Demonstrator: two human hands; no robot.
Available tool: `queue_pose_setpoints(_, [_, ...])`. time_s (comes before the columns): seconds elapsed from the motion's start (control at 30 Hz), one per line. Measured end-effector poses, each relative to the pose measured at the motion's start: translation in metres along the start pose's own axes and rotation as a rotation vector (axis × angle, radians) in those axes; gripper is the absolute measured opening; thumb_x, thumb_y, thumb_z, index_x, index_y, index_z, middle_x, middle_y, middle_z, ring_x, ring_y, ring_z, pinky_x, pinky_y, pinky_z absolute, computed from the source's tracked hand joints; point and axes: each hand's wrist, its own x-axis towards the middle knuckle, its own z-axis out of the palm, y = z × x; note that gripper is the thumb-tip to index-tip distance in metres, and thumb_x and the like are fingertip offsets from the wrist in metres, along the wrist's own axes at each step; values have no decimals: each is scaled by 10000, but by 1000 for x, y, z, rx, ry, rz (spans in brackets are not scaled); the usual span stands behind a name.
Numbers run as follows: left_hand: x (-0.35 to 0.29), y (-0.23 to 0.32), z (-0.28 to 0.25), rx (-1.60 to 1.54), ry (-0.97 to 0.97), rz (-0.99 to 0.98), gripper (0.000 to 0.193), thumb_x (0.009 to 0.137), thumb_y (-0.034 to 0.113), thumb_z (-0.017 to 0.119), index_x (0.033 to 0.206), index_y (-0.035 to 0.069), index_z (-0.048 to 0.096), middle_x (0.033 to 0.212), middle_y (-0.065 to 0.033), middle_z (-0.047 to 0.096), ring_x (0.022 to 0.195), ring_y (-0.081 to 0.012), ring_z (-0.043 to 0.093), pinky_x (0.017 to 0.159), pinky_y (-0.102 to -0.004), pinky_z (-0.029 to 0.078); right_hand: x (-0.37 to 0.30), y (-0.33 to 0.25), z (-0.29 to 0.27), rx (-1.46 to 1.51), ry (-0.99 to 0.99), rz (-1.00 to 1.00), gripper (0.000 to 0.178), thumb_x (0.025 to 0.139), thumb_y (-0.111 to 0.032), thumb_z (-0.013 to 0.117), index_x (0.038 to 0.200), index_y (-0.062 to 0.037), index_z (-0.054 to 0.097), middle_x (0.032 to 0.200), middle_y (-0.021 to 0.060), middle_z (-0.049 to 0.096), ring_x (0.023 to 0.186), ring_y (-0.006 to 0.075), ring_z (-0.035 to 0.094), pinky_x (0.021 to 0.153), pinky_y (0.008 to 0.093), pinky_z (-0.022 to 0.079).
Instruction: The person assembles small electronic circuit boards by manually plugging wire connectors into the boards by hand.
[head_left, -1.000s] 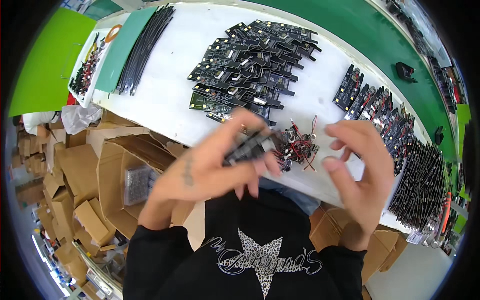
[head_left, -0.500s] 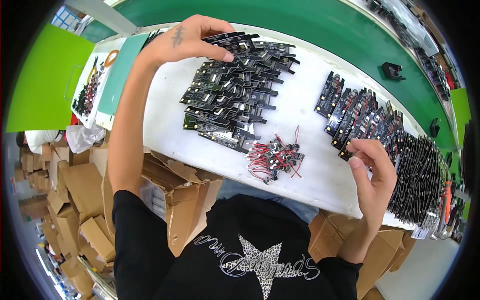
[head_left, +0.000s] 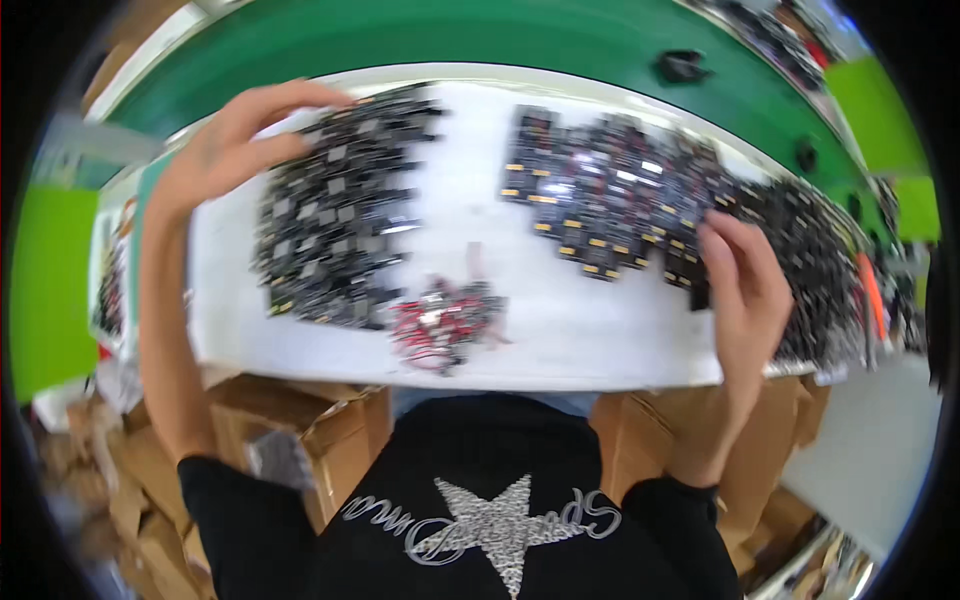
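Black circuit boards (head_left: 340, 215) lie in overlapping rows on the white table at the left. My left hand (head_left: 225, 145) is at their far left corner, thumb on the near side and fingers along the far edge, closed around the boards there. At the right, my right hand (head_left: 748, 285) has its thumb and forefinger pressed together beside a second group of boards (head_left: 600, 205). Blur hides what, if anything, is in that pinch. A small heap of parts with red and black wires (head_left: 445, 325) lies between the groups, near the table's front edge.
A dense pile of black boards (head_left: 815, 260) stands at the table's right end, next to an orange-handled tool (head_left: 872, 295). Behind the white table (head_left: 560, 340) runs a green surface (head_left: 450, 40) with a black object (head_left: 682, 66). Cardboard boxes (head_left: 265, 410) sit below the front edge.
The view has swung right, so the table's contents appear farther left. My left hand stays at the far end of its boards. My right thumb and forefinger are closer together beside the right-hand boards.
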Motion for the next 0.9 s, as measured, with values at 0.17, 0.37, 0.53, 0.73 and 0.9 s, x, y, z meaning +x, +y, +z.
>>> queue_pose_setpoints(0.17, [-7, 19, 25, 8, 255, -128, 312, 1000, 158, 544, 1263, 7, 618, 1260, -82, 640, 1237, -176, 548, 1080, -311, 384, 1, 29, 2, -329, 172, -110, 240, 911, -53, 690, 1136, 26, 660, 1146, 176, 672, 993, 327, 678, 864, 365, 538])
queue_pose_setpoints(0.37, [6, 73, 68, 232, 472, 50, 252, 938, 49, 611, 1182, 0, 653, 1222, -144, 657, 1161, -282, 619, 1027, -349, 442, 13, 38, 3, -431, 9, -51, 564, 920, -266, 711, 1335, 71, 533, 1387, 272, 545, 1279, 418, 527, 1077, 441, 428])
queue_pose_setpoints(0.53, [-5, 119, 132, 306, 445, 259, 357, 763, 45, 747, 1118, 55, 708, 1238, -141, 652, 1178, -365, 592, 1035, -476, 445, 46, 46, 9, -399, -38, -43, 708, 906, -345, 726, 1384, 116, 482, 1400, 306, 527, 1313, 421, 506, 1104, 446, 404])
queue_pose_setpoints(0.73, [-11, 145, 197, 10, 494, 241, 381, 741, 79, 776, 1118, 110, 734, 1230, -96, 666, 1166, -352, 596, 1040, -535, 423, 65, 45, 11, -451, -37, -124, 693, 844, -286, 768, 1377, 73, 510, 1278, 247, 607, 1176, 398, 583, 1016, 430, 463])
queue_pose_setpoints(0.9, [-6, 149, 214, -184, 524, 237, 385, 749, 49, 771, 1128, 99, 726, 1215, -88, 676, 1133, -334, 617, 1006, -502, 458, 65, 35, 6, -407, 26, -200, 627, 790, -224, 819, 1310, 26, 574, 1155, 198, 639, 1060, 364, 622, 914, 421, 493])
